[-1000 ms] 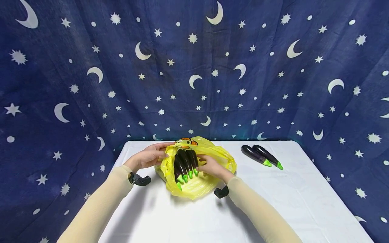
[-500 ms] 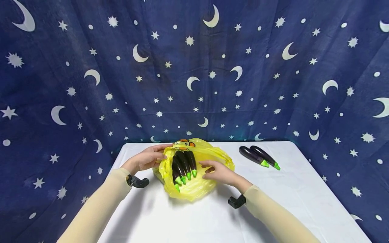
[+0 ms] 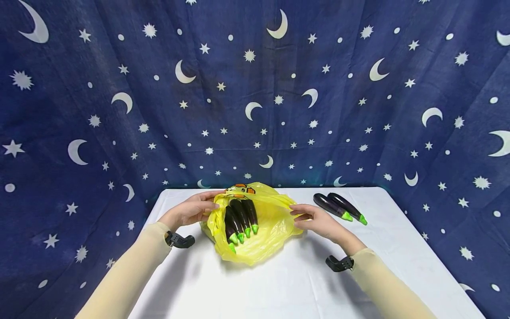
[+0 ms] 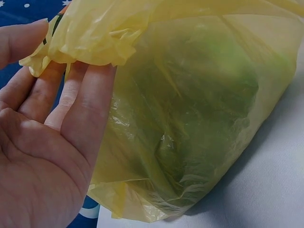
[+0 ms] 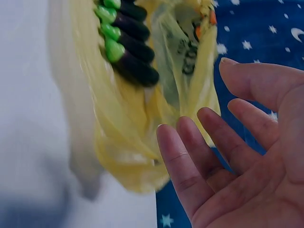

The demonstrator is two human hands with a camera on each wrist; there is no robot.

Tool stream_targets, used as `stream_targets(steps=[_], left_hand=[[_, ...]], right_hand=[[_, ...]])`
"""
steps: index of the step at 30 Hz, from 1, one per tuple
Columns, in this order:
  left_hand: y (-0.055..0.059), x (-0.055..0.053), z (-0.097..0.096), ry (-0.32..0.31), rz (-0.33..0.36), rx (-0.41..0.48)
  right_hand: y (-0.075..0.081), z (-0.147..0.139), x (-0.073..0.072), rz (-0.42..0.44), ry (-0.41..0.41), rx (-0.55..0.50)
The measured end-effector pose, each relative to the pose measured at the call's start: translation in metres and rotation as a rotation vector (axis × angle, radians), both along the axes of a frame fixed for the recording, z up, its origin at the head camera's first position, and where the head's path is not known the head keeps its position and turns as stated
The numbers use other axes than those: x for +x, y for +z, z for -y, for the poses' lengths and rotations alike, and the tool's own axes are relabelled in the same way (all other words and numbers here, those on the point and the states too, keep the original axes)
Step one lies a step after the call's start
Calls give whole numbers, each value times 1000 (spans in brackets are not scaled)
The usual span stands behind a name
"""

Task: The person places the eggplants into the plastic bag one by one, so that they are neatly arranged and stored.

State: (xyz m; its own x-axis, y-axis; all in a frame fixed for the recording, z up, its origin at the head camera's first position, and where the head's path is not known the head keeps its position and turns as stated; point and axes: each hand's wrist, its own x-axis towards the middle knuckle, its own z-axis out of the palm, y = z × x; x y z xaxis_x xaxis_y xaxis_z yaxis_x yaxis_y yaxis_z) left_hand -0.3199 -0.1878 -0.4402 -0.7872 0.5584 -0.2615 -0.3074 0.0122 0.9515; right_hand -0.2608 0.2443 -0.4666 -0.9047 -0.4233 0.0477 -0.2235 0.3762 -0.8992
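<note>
A yellow plastic bag (image 3: 275, 223) lies on its side with its mouth toward me. Inside, along its left side, several dark purple eggplants (image 3: 241, 217) rest in a row, green stem ends pointing forward. My left hand (image 3: 192, 210) holds the left rim of the bag; in the left wrist view the bag's fold (image 4: 99, 42) hangs over its fingers, with the thumb beside it. At the bag's right edge is my right hand (image 3: 320, 222), fingers loosely extended and nothing held. The right wrist view shows this right hand (image 5: 242, 166) near the bag (image 5: 130, 171).
Two more eggplants (image 3: 338, 207) lie side by side at the back right of the white-covered table (image 3: 382, 266). A dark blue curtain (image 3: 255, 88) with moons and stars rises behind and at both sides.
My right hand has drawn back from the eggplants inside the bag and moved right, to the bag's right edge. The left hand stays at the left rim.
</note>
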Motion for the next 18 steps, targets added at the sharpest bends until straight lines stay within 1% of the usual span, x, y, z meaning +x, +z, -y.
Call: stream_targets(steps=[3,7,10,15,18], left_hand=[[-1,0,0,2,2,2],[-2,-1,1,-4,5,14],[-3,-2,1,-7,6,21],[-3,-2,1,-7,3,22],[-3,-3,1,-8,5,22]], right_hand=[[3,-14,0,11,-53,17],[5,-27,2,30,-93,22],[3,-39,1,19,-114,37],[-3,-65,-3,4,-185,94],[-7,-81,-6,9,-228,101]])
